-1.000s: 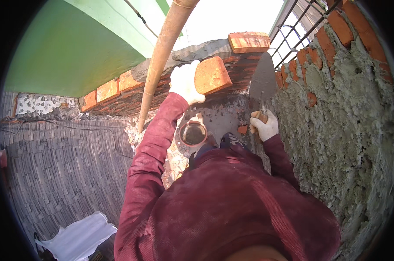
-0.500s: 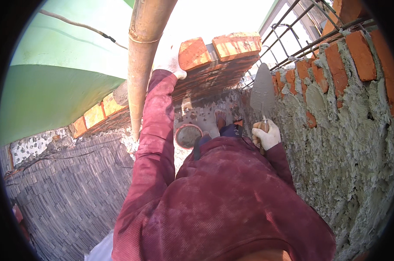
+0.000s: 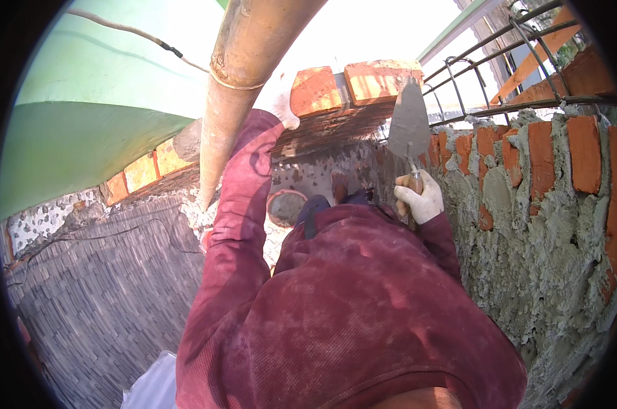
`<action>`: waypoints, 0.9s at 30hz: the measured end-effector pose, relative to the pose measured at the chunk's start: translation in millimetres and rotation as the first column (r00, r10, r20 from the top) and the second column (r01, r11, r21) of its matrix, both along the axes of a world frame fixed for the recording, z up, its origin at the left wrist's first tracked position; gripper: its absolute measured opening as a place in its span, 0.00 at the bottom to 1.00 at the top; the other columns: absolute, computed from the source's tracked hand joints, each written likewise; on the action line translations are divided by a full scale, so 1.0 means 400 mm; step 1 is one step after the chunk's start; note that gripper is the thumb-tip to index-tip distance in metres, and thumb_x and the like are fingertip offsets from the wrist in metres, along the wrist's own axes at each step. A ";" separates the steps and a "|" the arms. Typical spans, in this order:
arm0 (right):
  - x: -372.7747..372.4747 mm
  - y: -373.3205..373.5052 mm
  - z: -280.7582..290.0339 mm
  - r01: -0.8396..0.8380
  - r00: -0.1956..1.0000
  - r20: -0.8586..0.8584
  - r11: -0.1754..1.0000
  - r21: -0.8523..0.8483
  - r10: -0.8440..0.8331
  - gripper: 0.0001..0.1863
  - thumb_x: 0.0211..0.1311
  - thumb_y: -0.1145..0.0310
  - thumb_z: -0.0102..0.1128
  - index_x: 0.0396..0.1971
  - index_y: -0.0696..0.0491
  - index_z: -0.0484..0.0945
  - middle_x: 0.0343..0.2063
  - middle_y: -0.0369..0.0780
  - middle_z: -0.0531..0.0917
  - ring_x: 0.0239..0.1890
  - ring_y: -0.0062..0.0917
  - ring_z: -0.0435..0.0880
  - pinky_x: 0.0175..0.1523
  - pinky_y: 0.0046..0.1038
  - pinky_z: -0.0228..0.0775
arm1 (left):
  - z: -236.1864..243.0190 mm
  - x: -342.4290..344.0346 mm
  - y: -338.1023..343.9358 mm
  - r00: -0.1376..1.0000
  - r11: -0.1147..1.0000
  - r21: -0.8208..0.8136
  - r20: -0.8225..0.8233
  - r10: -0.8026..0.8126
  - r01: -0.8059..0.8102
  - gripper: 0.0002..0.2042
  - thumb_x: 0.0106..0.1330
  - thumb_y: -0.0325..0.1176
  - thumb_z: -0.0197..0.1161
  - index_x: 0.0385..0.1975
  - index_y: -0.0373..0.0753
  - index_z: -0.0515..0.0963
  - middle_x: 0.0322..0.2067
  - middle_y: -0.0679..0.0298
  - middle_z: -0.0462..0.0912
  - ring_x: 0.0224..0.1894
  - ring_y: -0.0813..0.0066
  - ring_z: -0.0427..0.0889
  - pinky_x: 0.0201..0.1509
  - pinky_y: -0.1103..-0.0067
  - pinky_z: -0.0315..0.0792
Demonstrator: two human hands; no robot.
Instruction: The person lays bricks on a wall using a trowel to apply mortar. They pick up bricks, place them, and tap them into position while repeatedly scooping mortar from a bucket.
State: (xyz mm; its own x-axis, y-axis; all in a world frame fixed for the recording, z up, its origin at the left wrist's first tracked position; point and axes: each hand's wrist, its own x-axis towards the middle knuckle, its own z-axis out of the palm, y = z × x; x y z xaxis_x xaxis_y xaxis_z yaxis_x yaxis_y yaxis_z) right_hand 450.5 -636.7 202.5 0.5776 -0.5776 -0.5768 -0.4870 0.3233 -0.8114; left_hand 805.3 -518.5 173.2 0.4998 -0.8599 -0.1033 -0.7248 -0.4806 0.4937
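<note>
My left hand [image 3: 284, 102], in a white glove and partly hidden behind a bamboo pole [image 3: 244, 61], grips the left end of an orange brick [image 3: 314, 88] on top of the brick wall. Another brick [image 3: 380, 78] sits just right of it across a grey mortar gap. My right hand [image 3: 422, 199], also gloved, is closed round the wooden handle of a trowel [image 3: 409, 123], whose wide grey blade points up toward the wall. Below, near my feet, stands a round container [image 3: 287, 208] of grey material.
A green wall [image 3: 63, 157] is at left, with a dangling cable [image 3: 131, 34]. At right rises a brick wall roughly coated with mortar [image 3: 527, 273], below steel rebar [image 3: 499, 54]. A grey patterned surface [image 3: 97, 286] and a white sack [image 3: 152, 382] lie lower left.
My left hand has moved the brick up onto the wall top, beside the other brick, and still holds it. The view has shifted; the trowel stays in my right hand.
</note>
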 end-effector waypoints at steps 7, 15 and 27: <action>0.103 -0.048 0.034 -0.192 0.979 -0.018 0.879 -0.435 0.205 0.28 0.56 0.68 0.63 0.57 0.62 0.72 0.33 0.42 0.80 0.32 0.28 0.81 0.39 0.29 0.72 | -0.032 0.022 0.029 0.973 0.986 -0.158 -0.213 -0.087 0.053 0.51 0.33 0.37 0.78 0.67 0.38 0.64 0.59 0.48 0.71 0.64 0.47 0.69 0.68 0.63 0.66; 0.330 -0.053 0.132 -0.495 0.822 -0.238 0.443 -0.748 0.517 0.31 0.64 0.65 0.62 0.64 0.61 0.66 0.50 0.58 0.80 0.55 0.51 0.80 0.59 0.40 0.72 | -0.284 -0.049 0.238 0.958 0.917 -0.276 -0.090 0.273 -0.288 0.30 0.59 0.37 0.72 0.64 0.44 0.74 0.59 0.52 0.79 0.64 0.55 0.74 0.68 0.65 0.66; 0.438 -0.004 0.093 -0.693 0.679 -0.479 0.270 -0.669 0.556 0.17 0.68 0.66 0.57 0.53 0.58 0.73 0.40 0.56 0.82 0.45 0.52 0.82 0.48 0.44 0.75 | -0.250 -0.029 0.223 0.972 0.951 -0.286 0.160 0.170 -0.119 0.29 0.67 0.60 0.53 0.68 0.62 0.68 0.70 0.61 0.65 0.73 0.59 0.58 0.74 0.49 0.43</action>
